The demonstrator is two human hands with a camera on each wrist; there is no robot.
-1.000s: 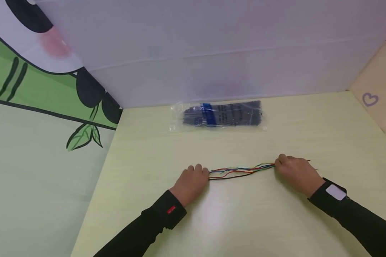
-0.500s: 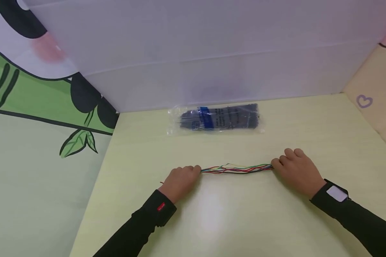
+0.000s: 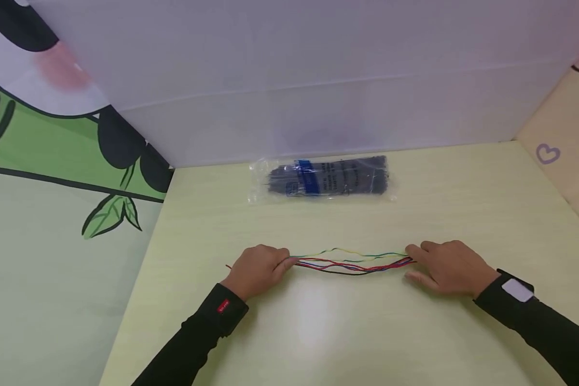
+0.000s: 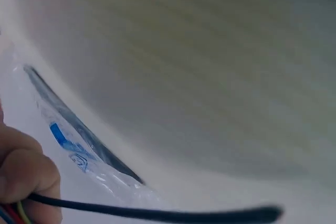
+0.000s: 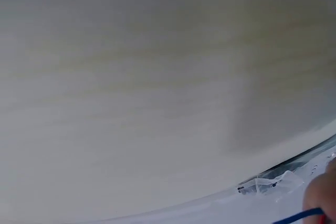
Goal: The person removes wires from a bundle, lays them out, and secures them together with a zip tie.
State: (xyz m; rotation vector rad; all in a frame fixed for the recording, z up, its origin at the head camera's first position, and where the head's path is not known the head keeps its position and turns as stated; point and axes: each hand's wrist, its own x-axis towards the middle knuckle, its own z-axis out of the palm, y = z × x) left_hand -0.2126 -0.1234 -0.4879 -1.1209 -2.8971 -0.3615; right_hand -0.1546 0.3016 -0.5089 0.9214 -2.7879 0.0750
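Observation:
A loose bundle of thin coloured wires [image 3: 352, 267], with red, black, blue, green and yellow strands, stretches between both hands low over the table. My left hand [image 3: 257, 269] pinches its left end, and a short red tip pokes out behind the hand. In the left wrist view a black wire [image 4: 157, 214] runs out from the curled fingers [image 4: 29, 174]. At the right end my right hand [image 3: 455, 268] has its thumb spread away from the fingers, with the wire ends reaching in between. A blue wire [image 5: 299, 216] shows beside the fingertip in the right wrist view.
A clear plastic bag [image 3: 328, 177] of dark grey sticks with a blue band lies at the back of the pale table [image 3: 318, 338]. Cloth walls rise behind it and at both sides, the left one [image 3: 43, 155] printed with cartoon shapes.
My left hand has shifted left and turned, its grip now at the left wire ends. The right hand has lowered and its thumb has parted from the fingers; the strands have spread apart.

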